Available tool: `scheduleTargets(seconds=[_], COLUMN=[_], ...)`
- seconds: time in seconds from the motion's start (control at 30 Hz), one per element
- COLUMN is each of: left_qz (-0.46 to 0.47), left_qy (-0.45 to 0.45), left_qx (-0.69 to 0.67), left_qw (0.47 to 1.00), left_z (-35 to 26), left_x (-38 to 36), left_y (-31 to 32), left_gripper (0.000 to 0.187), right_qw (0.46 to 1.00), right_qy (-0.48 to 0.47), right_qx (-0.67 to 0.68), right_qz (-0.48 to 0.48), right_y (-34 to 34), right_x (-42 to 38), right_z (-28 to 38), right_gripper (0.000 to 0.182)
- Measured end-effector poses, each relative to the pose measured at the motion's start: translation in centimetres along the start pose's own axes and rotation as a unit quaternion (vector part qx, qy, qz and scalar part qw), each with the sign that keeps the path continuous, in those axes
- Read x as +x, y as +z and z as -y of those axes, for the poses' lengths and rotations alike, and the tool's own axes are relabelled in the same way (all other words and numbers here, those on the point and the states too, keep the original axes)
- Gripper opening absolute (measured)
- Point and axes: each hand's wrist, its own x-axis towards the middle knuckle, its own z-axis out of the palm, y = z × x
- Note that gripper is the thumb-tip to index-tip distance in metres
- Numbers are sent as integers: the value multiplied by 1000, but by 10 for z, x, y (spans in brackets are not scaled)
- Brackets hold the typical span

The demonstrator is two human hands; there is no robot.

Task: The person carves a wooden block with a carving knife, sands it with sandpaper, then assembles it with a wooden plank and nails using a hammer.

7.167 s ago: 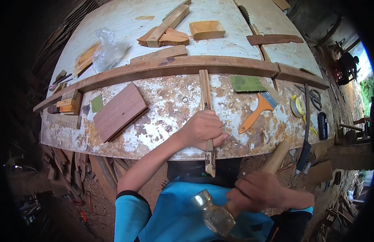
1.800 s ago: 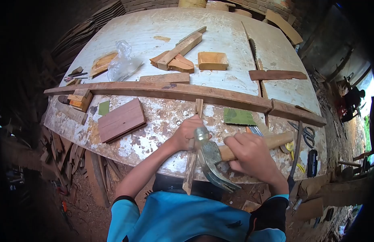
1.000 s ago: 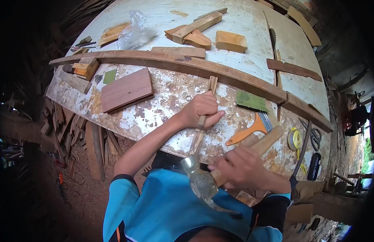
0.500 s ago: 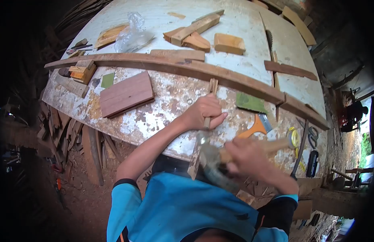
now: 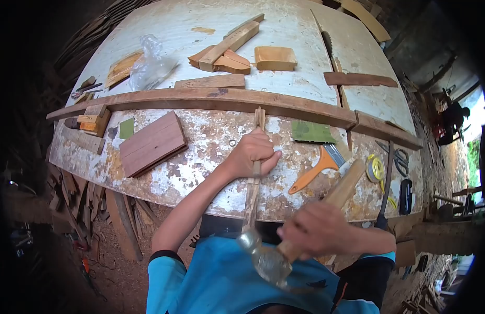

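My left hand [image 5: 254, 153] is wrapped round a narrow wooden strip [image 5: 251, 201], which lies lengthwise from the long beam [image 5: 200, 96] to the near table edge. My right hand [image 5: 318, 228] grips a claw hammer [image 5: 271, 261] by its wooden handle. The hammer's metal head is near the strip's near end, in front of my blue shirt. An orange-handled brush [image 5: 313, 170] and a green sandpaper piece [image 5: 311, 132] lie to the right of my left hand. Left of it sits a reddish wooden block stack [image 5: 152, 145].
On the worn table [image 5: 200, 188] are a plastic bag [image 5: 151, 65], wooden pieces [image 5: 275, 57], yellow tape [image 5: 376, 168], scissors [image 5: 401, 161] and a black tool [image 5: 405, 196]. The long beam crosses the table. Wood scraps [image 5: 122, 225] lie below on the left.
The hammer head has moved left and down, and now shows more clearly. My left hand still grips the strip. The view has shifted, with the table's near part lower in it.
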Motion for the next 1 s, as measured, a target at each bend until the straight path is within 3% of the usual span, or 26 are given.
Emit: scheduleTargets(seconds=[0.1,0.37,0.5,0.67,0.83,1.0], left_qz=[-4,-4,-7,-17,-11,-18], left_qy=[-3,-15,-8,-11,-19,-20], left_qx=[-1,-10,-8,-16,2,-18], left_qw=[1000,1000,1000,1000,1000,999], left_z=[-2,1,-1,6,3,6], left_x=[-2,1,0,6,6,11], left_y=[2,-1,5,4,4,3], left_gripper=[38,37,39,38,38,38], right_qw=[975,999,978,998,987,995], right_qy=[198,22,181,45,156,97], right_qx=[58,-4,80,-6,43,-2], right_qz=[76,-30,61,-51,6,-17], right_y=[9,-1,12,-3,15,-3], right_x=[10,-3,10,3,12,11], right_z=[-34,-10,-43,-3,-33,-6], right_gripper=[23,20,12,13,14,12])
